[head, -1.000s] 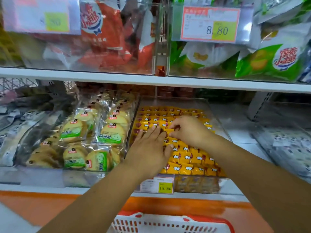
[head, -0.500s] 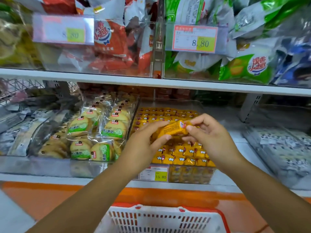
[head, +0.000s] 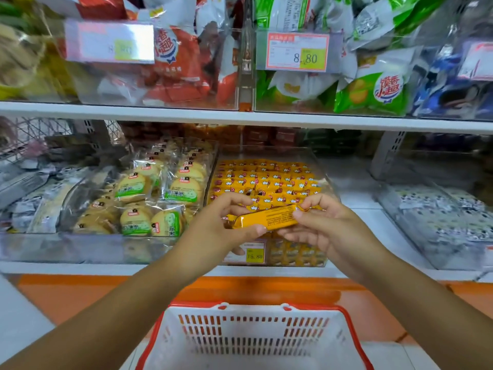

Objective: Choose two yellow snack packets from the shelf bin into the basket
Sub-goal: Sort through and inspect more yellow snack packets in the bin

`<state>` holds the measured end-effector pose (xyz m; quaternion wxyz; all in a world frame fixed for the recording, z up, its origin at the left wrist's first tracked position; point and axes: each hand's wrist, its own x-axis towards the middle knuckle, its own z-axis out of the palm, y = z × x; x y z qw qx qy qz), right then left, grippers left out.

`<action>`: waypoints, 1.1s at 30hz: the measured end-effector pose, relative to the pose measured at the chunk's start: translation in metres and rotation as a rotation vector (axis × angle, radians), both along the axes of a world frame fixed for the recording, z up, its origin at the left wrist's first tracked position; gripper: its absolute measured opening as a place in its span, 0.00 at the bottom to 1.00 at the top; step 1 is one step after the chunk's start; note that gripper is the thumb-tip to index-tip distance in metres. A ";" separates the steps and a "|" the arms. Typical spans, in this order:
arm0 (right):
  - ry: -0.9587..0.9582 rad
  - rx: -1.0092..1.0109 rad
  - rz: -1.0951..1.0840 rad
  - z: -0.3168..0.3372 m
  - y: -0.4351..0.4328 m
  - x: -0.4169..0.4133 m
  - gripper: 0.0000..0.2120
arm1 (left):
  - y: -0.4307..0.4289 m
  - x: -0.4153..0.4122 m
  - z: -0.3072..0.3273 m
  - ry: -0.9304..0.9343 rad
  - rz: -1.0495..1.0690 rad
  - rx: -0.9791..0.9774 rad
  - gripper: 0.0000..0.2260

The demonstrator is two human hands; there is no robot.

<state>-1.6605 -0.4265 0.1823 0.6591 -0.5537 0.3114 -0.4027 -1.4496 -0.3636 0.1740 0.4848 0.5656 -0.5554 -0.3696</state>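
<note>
The left hand (head: 221, 228) at 9 o'clock and the right hand (head: 328, 231) at 3 each pinch an end of one packet (head: 266, 218), print upward, likely for checking. It hangs just before the bin (head: 326, 177) at 12, with the basket (head: 253, 332) at 6.

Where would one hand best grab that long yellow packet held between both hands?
Probably around its middle, from above, thumb on one long side and fingers on the other. The yellow packet is a slim bar lying nearly level, and the left hand and right hand pinch only its ends, leaving the middle bare.
</note>
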 end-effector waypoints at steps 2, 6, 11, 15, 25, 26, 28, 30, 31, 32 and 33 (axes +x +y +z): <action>-0.031 0.023 0.003 0.000 -0.003 -0.002 0.13 | 0.000 0.005 0.002 0.251 -0.024 0.035 0.16; -0.088 0.073 0.015 -0.006 -0.010 -0.004 0.11 | -0.003 0.015 -0.001 0.490 -0.075 0.059 0.13; -0.121 0.121 -0.019 -0.012 -0.016 -0.003 0.11 | -0.009 0.016 -0.007 0.443 -0.025 0.024 0.10; -0.128 0.095 -0.022 -0.012 -0.017 -0.003 0.11 | -0.007 0.017 -0.007 0.399 -0.077 -0.014 0.14; 0.067 -0.084 -0.113 -0.015 -0.019 -0.002 0.05 | -0.014 0.019 -0.020 0.370 0.042 -0.080 0.05; 0.067 -0.093 -0.130 -0.015 -0.019 0.000 0.03 | -0.016 0.018 -0.022 0.377 0.036 -0.090 0.05; 0.036 -0.096 -0.133 -0.016 -0.020 0.003 0.04 | -0.017 0.015 -0.024 0.415 0.036 -0.098 0.03; 0.031 -0.106 -0.143 -0.016 -0.022 0.004 0.03 | -0.018 0.014 -0.024 0.452 0.052 -0.110 0.07; 0.032 -0.123 -0.155 -0.017 -0.023 0.004 0.04 | -0.017 0.014 -0.023 0.467 0.058 -0.121 0.10; 0.026 -0.132 -0.161 -0.016 -0.022 0.005 0.08 | -0.017 0.014 -0.022 0.479 0.061 -0.130 0.13; 0.024 -0.146 -0.169 -0.017 -0.023 0.006 0.09 | -0.016 0.015 -0.021 0.479 0.063 -0.140 0.13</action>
